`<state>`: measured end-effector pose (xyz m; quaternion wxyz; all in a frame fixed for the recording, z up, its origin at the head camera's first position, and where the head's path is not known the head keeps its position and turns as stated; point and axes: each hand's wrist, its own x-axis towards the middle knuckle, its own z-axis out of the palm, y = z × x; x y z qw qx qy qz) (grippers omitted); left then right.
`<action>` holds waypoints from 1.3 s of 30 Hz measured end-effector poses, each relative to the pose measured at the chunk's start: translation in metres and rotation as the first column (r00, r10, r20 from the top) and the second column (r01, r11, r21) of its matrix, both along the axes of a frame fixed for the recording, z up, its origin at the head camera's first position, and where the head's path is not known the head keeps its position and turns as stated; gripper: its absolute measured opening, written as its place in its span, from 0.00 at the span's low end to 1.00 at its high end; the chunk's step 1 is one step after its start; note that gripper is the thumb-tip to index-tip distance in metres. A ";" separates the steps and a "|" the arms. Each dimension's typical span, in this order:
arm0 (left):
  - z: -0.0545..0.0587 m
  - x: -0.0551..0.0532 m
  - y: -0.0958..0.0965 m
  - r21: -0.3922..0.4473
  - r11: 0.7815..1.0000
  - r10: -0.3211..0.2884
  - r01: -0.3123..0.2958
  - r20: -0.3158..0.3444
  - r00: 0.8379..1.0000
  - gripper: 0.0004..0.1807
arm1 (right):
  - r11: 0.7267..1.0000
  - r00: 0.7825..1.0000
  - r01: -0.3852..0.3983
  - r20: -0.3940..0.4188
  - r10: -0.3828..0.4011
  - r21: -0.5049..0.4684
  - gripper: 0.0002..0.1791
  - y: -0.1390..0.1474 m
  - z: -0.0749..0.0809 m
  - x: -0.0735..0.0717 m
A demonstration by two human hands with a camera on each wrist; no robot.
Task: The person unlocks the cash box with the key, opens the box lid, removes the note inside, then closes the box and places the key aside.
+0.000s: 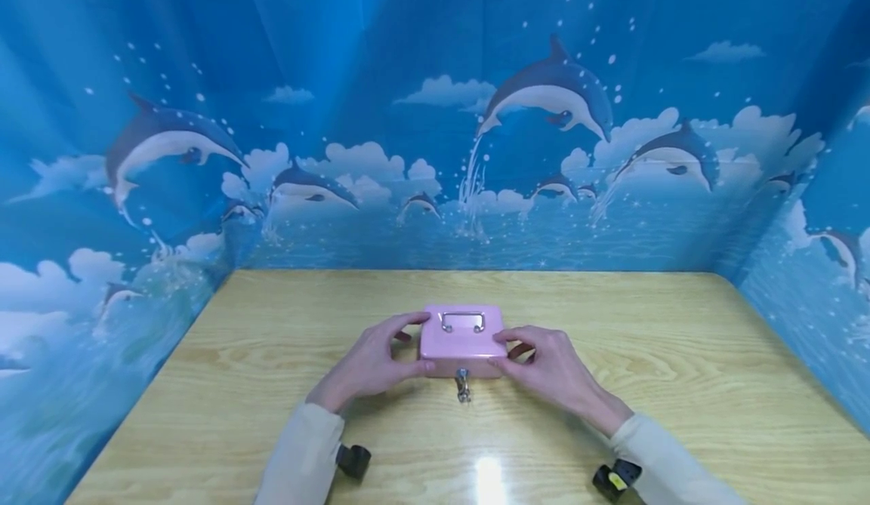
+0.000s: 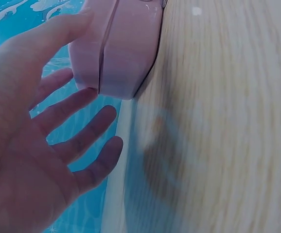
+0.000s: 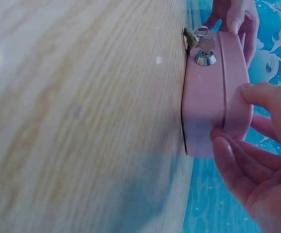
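Observation:
A pink cash box (image 1: 448, 343) with a metal carrying handle (image 1: 464, 314) on its lid sits on the table. Its lid looks closed, a thin seam running round the sides. Keys (image 3: 199, 40) hang from the round lock (image 3: 205, 58) in the front face. My left hand (image 1: 370, 358) grips the lid's left end, thumb at the front edge and index finger near the back corner; its other fingers spread loosely in the left wrist view. At the right end, my right hand (image 1: 553, 365) holds the lid with the thumb in front and fingertips at the side seam.
The box stands on a wood-grain table (image 1: 272, 324). A blue curtain (image 1: 381, 127) printed with dolphins and clouds encloses the table at the back and both sides. Black wrist devices (image 1: 353, 461) sit on both sleeves.

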<state>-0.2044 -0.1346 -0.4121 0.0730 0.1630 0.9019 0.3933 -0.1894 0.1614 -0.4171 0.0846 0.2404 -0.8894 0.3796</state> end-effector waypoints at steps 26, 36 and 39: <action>-0.001 -0.022 0.004 0.026 0.999 -0.032 0.030 0.085 0.996 0.59 | 0.996 0.992 -0.044 -0.118 0.053 0.079 0.10 -0.010 0.006 0.013; -0.001 -0.022 0.005 0.031 0.999 -0.038 0.035 0.089 0.995 0.57 | 0.976 0.989 -0.133 0.095 0.118 0.175 0.04 -0.038 0.005 0.020; -0.002 -0.022 0.005 0.040 0.998 -0.051 0.048 0.087 0.995 0.57 | 0.974 0.988 -0.125 0.113 0.105 0.186 0.03 -0.044 -0.001 0.022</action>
